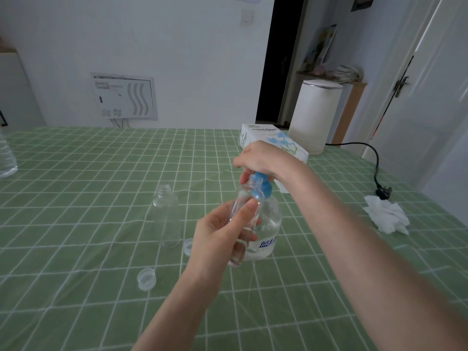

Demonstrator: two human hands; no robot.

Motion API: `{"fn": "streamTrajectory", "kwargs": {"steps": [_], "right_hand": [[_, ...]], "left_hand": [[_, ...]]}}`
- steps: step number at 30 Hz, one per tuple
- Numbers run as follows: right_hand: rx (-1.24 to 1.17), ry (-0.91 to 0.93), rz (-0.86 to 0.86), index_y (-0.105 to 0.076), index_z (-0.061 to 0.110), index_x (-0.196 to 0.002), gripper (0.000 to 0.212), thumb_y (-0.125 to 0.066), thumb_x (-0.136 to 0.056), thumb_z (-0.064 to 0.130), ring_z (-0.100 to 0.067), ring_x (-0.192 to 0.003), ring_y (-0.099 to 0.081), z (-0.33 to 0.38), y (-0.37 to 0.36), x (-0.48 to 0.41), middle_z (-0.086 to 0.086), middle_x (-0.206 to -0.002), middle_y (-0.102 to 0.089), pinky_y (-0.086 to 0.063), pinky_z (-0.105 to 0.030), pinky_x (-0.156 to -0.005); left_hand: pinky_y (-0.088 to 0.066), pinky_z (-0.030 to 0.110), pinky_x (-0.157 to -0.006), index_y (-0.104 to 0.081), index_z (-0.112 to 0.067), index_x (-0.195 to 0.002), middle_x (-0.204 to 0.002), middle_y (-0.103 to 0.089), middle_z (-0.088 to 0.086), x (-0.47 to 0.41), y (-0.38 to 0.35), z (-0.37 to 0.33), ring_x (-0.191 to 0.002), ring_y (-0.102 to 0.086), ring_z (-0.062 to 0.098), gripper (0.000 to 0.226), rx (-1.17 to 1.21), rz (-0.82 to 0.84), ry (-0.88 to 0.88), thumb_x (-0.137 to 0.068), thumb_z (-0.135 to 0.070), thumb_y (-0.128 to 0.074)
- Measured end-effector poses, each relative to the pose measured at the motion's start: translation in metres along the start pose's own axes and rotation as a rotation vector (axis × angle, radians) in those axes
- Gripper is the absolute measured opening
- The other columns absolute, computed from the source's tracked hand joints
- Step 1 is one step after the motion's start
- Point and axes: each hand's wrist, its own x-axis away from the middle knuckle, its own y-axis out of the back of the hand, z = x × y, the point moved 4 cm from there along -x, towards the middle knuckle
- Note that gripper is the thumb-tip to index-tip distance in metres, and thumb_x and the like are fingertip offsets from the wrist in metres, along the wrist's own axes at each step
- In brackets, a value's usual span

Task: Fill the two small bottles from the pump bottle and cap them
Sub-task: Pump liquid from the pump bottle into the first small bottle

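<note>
My left hand [222, 231] grips a small clear bottle [244, 198], tilted, with its open neck up against the blue pump head. My right hand [260, 158] sits on top of the clear pump bottle [268, 224], its fingers curled over the blue pump head [263, 184]. The pump bottle stands on the table and holds clear liquid. A second small clear bottle [166, 216] stands upright and uncapped to the left. Two translucent caps lie on the cloth: one cap [146, 278] near the front, the other cap [188, 246] partly hidden behind my left hand.
The table wears a green checked cloth [88, 173]. A tissue box [268, 138] stands behind my right hand. A crumpled tissue [387, 216] and a black plug with cord [382, 192] lie at the right. A white bin [314, 115] is beyond the table; a clear plastic bottle [6, 155] is at the left edge.
</note>
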Motion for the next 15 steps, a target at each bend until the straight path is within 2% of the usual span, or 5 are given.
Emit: {"fn": "streamTrajectory", "kwargs": {"steps": [6, 8, 11, 13, 15], "right_hand": [[-0.016, -0.024, 0.015, -0.053, 0.007, -0.132, 0.045, -0.053, -0.093, 0.028, -0.031, -0.111, -0.062, -0.0065, -0.0075, 0.0001, -0.014, -0.12, -0.066, -0.048, -0.039, -0.099], [-0.006, -0.018, 0.009, -0.054, 0.008, -0.131, 0.043, -0.053, -0.093, 0.028, -0.031, -0.109, -0.063, -0.0062, -0.0071, 0.0008, -0.013, -0.118, -0.067, -0.049, -0.039, -0.098], [0.023, -0.003, -0.013, -0.057, 0.009, -0.124, 0.037, -0.051, -0.093, 0.027, -0.027, -0.102, -0.065, -0.0026, -0.0017, 0.002, -0.012, -0.113, -0.069, -0.049, -0.033, -0.079], [0.064, 0.007, -0.03, -0.059, 0.009, -0.118, 0.033, -0.051, -0.092, 0.027, -0.023, -0.088, -0.062, 0.0008, 0.0017, 0.0023, -0.01, -0.11, -0.071, -0.042, -0.027, -0.063], [0.097, 0.01, -0.025, -0.059, 0.01, -0.117, 0.031, -0.052, -0.091, 0.026, -0.022, -0.082, -0.057, 0.0031, 0.0022, 0.0023, -0.009, -0.109, -0.071, -0.039, -0.025, -0.058]], "left_hand": [[-0.042, 0.011, -0.045, -0.075, -0.025, -0.078, -0.072, -0.073, -0.002, 0.0009, 0.0015, 0.0046, -0.052, -0.06, 0.004, 0.038, -0.019, -0.003, 0.016, -0.058, -0.057, -0.067], [-0.043, 0.012, -0.045, -0.074, -0.026, -0.076, -0.072, -0.073, -0.002, 0.0012, 0.002, 0.0049, -0.052, -0.06, 0.004, 0.036, -0.018, -0.007, 0.014, -0.059, -0.056, -0.067], [-0.043, 0.012, -0.044, -0.075, -0.028, -0.078, -0.073, -0.073, -0.003, 0.001, 0.0004, 0.0039, -0.053, -0.061, 0.003, 0.038, -0.006, -0.009, 0.015, -0.056, -0.058, -0.067], [-0.043, 0.012, -0.045, -0.076, -0.029, -0.082, -0.073, -0.073, -0.003, 0.0007, -0.0009, 0.0031, -0.053, -0.061, 0.003, 0.042, 0.001, -0.009, 0.011, -0.055, -0.06, -0.067], [-0.043, 0.012, -0.045, -0.076, -0.028, -0.086, -0.073, -0.073, -0.003, 0.0004, -0.0015, 0.0023, -0.053, -0.06, 0.004, 0.046, 0.004, -0.011, 0.009, -0.055, -0.061, -0.067]]}}
